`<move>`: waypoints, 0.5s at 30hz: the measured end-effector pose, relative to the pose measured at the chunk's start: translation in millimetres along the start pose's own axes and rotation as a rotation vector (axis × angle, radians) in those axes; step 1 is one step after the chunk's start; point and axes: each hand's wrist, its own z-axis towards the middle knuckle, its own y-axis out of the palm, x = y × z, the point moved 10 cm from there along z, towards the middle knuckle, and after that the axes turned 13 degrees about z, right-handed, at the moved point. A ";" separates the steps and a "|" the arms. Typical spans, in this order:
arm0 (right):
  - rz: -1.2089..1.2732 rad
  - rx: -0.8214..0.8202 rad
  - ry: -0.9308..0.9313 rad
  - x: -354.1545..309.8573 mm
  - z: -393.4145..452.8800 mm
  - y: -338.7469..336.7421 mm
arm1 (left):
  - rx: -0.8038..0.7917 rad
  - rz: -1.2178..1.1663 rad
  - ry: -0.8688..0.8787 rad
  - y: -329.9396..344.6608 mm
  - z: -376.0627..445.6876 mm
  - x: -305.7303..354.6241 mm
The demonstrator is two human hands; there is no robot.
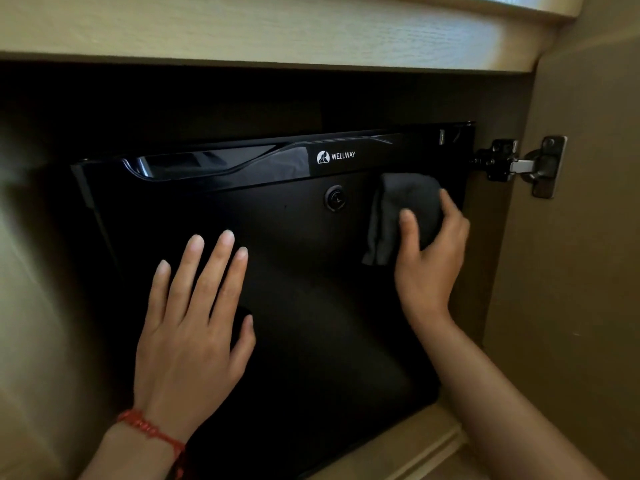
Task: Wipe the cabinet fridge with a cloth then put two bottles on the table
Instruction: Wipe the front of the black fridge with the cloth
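Observation:
A black cabinet fridge [304, 306] marked WELLWAY sits inside a wooden cabinet with its door closed. My right hand [429, 258] presses a dark grey cloth [398, 209] against the upper right of the fridge door, just right of the round lock [334, 198]. My left hand [194, 327] lies flat on the lower left of the door with its fingers spread and holds nothing. A red string bracelet circles my left wrist. No bottles or table are in view.
The open wooden cabinet door [588, 237] stands at the right, hung on a metal hinge [526, 166]. A wooden counter edge [277, 32] runs overhead. The cabinet's wooden floor lip [408, 448] shows below the fridge, and a cabinet wall [34, 271] at the left.

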 end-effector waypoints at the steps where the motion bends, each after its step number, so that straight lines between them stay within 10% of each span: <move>1: 0.023 0.043 0.073 8.7 3.2 -5.4 | -0.001 0.000 0.000 -0.3 -0.1 0.1; 15: -0.132 -0.254 -0.293 -30.7 -64.3 37.0 | 0.018 -0.031 -0.006 -1.8 -1.3 0.6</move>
